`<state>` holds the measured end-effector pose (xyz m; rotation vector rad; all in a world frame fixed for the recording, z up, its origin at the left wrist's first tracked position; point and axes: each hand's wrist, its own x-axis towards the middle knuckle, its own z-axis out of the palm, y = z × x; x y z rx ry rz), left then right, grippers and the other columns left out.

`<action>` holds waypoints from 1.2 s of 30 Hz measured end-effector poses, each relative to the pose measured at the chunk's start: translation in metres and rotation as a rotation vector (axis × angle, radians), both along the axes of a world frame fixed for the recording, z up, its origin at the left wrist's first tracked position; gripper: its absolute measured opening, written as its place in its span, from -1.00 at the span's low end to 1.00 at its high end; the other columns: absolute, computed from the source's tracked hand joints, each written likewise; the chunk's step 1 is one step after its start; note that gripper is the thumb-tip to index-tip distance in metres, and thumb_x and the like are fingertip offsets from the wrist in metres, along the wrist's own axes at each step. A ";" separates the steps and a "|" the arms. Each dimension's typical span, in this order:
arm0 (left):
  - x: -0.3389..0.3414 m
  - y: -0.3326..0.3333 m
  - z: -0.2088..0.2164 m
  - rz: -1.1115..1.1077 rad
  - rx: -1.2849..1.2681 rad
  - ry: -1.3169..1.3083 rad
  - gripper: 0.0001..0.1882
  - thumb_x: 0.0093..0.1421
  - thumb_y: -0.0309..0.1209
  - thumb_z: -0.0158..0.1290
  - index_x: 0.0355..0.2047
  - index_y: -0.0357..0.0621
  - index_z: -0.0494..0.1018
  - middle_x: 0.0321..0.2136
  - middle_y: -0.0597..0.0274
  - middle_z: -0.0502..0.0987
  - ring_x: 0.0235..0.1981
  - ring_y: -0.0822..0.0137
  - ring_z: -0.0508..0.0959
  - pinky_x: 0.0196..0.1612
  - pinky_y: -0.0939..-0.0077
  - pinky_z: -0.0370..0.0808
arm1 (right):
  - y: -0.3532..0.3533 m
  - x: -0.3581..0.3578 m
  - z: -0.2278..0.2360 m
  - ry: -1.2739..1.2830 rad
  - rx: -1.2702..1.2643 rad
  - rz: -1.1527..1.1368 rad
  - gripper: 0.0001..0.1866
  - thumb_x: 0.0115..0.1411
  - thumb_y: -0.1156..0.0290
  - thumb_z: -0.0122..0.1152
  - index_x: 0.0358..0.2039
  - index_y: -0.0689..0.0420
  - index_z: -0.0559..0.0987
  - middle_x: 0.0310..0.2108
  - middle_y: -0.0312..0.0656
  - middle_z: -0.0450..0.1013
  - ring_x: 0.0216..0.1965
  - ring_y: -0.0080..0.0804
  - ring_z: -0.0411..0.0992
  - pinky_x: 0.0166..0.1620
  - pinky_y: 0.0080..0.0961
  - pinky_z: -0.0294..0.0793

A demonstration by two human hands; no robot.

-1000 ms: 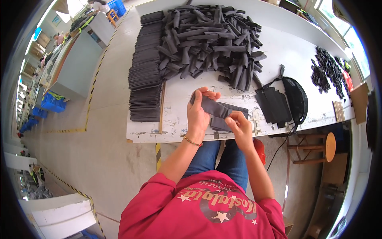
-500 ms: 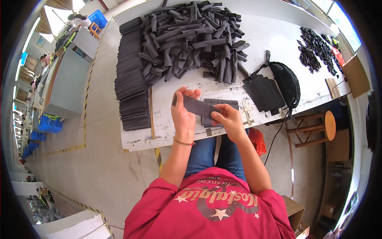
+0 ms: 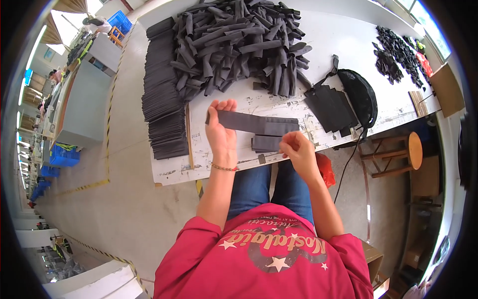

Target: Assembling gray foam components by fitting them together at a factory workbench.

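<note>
A flat dark grey fabric strip is held at its left end by my left hand, the thumb lying over it. The strip's other end reaches to the small stack of dark strips on the white table; I cannot tell exactly where it ends over the stack's upper row. My right hand is beside the stack's right end, thumb and fingers curled together with nothing visible between them. Above my hands lies a big heap of rolled dark fabric pieces.
A long row of stacked dark strips lines the white table's left side. To the right are flat black panels and a black curved pouch with a strap. Small black pieces lie far right. A wooden stool stands beyond the edge.
My right hand has let go of the strip and moved slightly right and down. My left hand has shifted a little left and up, and the strip now lies more level.
</note>
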<state>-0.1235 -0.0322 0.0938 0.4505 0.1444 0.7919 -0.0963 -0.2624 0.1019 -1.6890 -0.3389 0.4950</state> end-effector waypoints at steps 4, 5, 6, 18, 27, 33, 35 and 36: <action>0.005 -0.007 0.000 -0.013 -0.036 0.022 -0.70 0.39 -0.30 -0.14 -0.08 -0.33 0.33 -0.28 0.05 0.51 -0.14 0.13 0.52 0.21 0.12 0.37 | 0.024 0.006 0.011 0.168 0.220 0.014 -0.77 0.24 0.50 0.16 -0.15 0.32 0.40 -0.34 -0.11 0.51 -0.39 -0.47 0.51 -0.32 -0.59 0.51; 0.003 -0.007 0.001 -0.009 -0.030 0.023 -0.70 0.39 -0.29 -0.14 -0.07 -0.32 0.33 -0.27 0.05 0.51 -0.13 0.12 0.52 0.21 0.13 0.36 | 0.029 0.005 0.010 0.244 0.310 -0.009 -0.73 0.25 0.47 0.17 -0.13 0.34 0.38 -0.31 -0.06 0.53 -0.40 -0.43 0.52 -0.30 -0.56 0.53; 0.004 -0.009 0.002 -0.011 -0.030 0.025 -0.70 0.39 -0.29 -0.14 -0.07 -0.32 0.33 -0.27 0.05 0.51 -0.13 0.12 0.52 0.21 0.13 0.36 | 0.033 0.003 0.015 0.271 0.336 -0.005 -0.65 0.27 0.43 0.16 -0.04 0.37 0.34 -0.27 -0.01 0.54 -0.37 -0.36 0.55 -0.27 -0.53 0.56; -0.013 -0.028 -0.009 -0.310 -0.205 0.513 -0.62 0.26 -0.14 0.09 -0.14 -0.21 0.42 -0.09 0.11 0.47 -0.03 0.21 0.48 -0.05 0.25 0.54 | 0.035 0.005 0.001 -0.721 0.104 -0.145 -0.78 0.18 0.72 0.09 -0.20 0.23 0.59 -0.25 -0.13 0.56 -0.29 -0.40 0.55 -0.24 -0.60 0.50; -0.020 -0.040 -0.016 -0.138 0.090 0.501 -0.79 0.22 -0.42 0.14 -0.27 -0.36 0.47 -0.35 0.06 0.58 -0.36 0.23 0.62 -0.26 0.38 0.64 | 0.018 0.023 -0.007 0.137 0.356 -0.118 -0.78 0.25 0.53 0.13 -0.13 0.36 0.54 -0.07 -0.12 0.46 -0.13 -0.47 0.45 -0.12 -0.49 0.50; -0.017 -0.042 -0.019 -0.186 0.084 0.470 -0.79 0.25 -0.40 0.10 -0.24 -0.35 0.48 -0.40 0.10 0.58 -0.43 0.25 0.61 -0.31 0.39 0.64 | 0.017 0.032 -0.025 0.035 0.145 -0.191 -0.89 0.18 0.52 0.23 -0.29 0.27 0.58 -0.48 -0.31 0.49 -0.53 -0.65 0.37 -0.46 -0.68 0.37; -0.013 -0.035 -0.020 -0.172 0.038 0.467 -0.78 0.25 -0.38 0.10 -0.24 -0.33 0.49 -0.41 0.12 0.57 -0.45 0.27 0.60 -0.34 0.43 0.63 | 0.005 0.052 -0.027 0.031 0.131 -0.166 -0.89 0.16 0.53 0.24 -0.29 0.28 0.59 -0.50 -0.32 0.48 -0.56 -0.65 0.35 -0.47 -0.69 0.35; -0.013 -0.027 -0.022 -0.174 0.150 0.538 -0.79 0.25 -0.38 0.10 -0.24 -0.31 0.50 -0.42 0.14 0.57 -0.47 0.30 0.60 -0.37 0.47 0.61 | -0.002 0.062 -0.026 0.022 0.108 -0.111 -0.88 0.14 0.53 0.26 -0.30 0.29 0.59 -0.52 -0.32 0.47 -0.58 -0.66 0.32 -0.49 -0.70 0.32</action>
